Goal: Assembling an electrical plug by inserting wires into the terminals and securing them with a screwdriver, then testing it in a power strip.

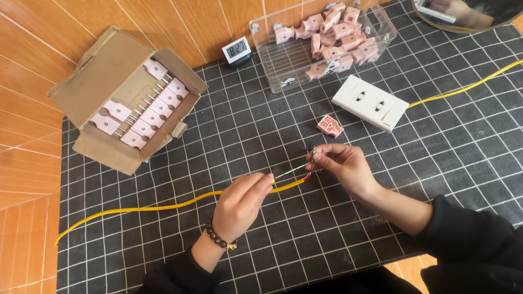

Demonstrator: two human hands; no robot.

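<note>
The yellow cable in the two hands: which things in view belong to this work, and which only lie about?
In hand:
- yellow cable, held by left hand
- bared wire ends
- small metal part in right hand

Lying about:
- pink plug piece
- white socket
- cardboard box of pink plugs
- clear bin
- small clock

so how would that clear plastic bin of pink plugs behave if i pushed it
The clear plastic bin would probably slide rather than tip, being low and wide on the flat grid mat. It looks light. The pink plug parts lie loose at one end, so they would likely shift and rattle.
</note>
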